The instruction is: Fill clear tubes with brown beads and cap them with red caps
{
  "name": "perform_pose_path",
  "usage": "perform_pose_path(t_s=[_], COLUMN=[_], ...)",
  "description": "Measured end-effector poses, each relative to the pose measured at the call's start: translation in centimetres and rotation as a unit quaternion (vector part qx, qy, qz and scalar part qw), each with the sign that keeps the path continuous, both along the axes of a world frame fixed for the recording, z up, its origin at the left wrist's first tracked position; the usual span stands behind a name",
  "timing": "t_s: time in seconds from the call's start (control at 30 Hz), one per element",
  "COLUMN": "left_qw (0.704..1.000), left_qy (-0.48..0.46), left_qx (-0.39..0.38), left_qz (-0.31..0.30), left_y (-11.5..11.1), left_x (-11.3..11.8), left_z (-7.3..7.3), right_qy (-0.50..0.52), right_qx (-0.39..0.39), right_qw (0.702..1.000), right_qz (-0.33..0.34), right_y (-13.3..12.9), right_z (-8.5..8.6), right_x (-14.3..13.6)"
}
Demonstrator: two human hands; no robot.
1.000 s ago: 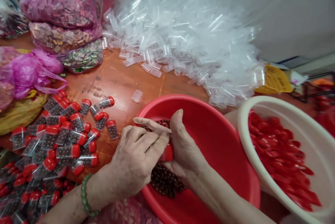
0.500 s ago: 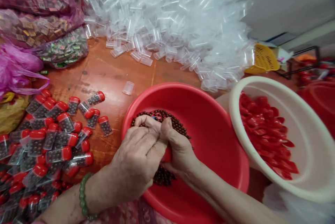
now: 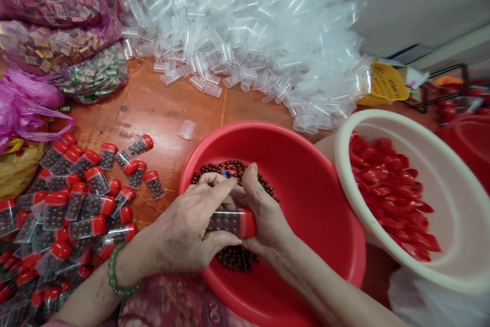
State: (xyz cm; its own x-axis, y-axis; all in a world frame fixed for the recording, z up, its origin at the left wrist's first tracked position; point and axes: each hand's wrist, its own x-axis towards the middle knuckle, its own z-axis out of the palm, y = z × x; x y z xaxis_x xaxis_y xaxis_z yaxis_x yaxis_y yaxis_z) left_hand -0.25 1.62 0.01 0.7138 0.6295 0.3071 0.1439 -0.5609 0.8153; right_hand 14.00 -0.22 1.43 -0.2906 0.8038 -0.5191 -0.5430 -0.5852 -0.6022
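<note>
A clear container with a red cap (image 3: 231, 222), filled with dark beads, lies sideways between my hands. My left hand (image 3: 187, 227) has its fingers and thumb around the clear end. The red cap rests against the palm of my right hand (image 3: 266, 209), whose thumb points up and whose other fingers are partly hidden. Both hands are over a red basin (image 3: 317, 204) holding dark brown beads (image 3: 239, 259), with a small blue piece (image 3: 225, 173) among them. A green bead bracelet (image 3: 113, 273) circles my left wrist.
Filled red-capped containers (image 3: 76, 209) are heaped at left. Clear empty tubes (image 3: 245, 36) pile up at the back; one tube (image 3: 187, 129) lies apart. A white basin (image 3: 454, 215) with red caps (image 3: 386, 184) stands right. Plastic bags (image 3: 49, 41) and a yellow basket (image 3: 386, 84) are farther back.
My left hand's thumb and fingers have spread apart, and the filled container between my hands has come into view. Its red cap was mostly covered before.
</note>
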Motion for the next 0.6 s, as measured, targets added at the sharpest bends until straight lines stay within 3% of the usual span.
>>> perform_pose_path(t_s=[0.17, 0.4, 0.6], left_qw=[0.998, 0.992, 0.989], left_qy=[-0.04, 0.05, 0.054], left_qx=[0.032, 0.114, 0.136], left_qz=[0.025, -0.016, 0.009], left_y=[-0.3, -1.4, -1.3], left_x=[0.3, 0.6, 1.1], left_z=[0.0, -0.7, -1.3], right_qy=[0.006, -0.009, -0.026], right_qx=[0.015, 0.016, -0.009], right_qw=[1.0, 1.0, 1.0], right_qz=[0.006, 0.007, -0.011], right_y=[-0.4, -1.3, -0.8], right_z=[-0.1, -0.1, -0.5], right_x=[-0.2, -0.2, -0.3])
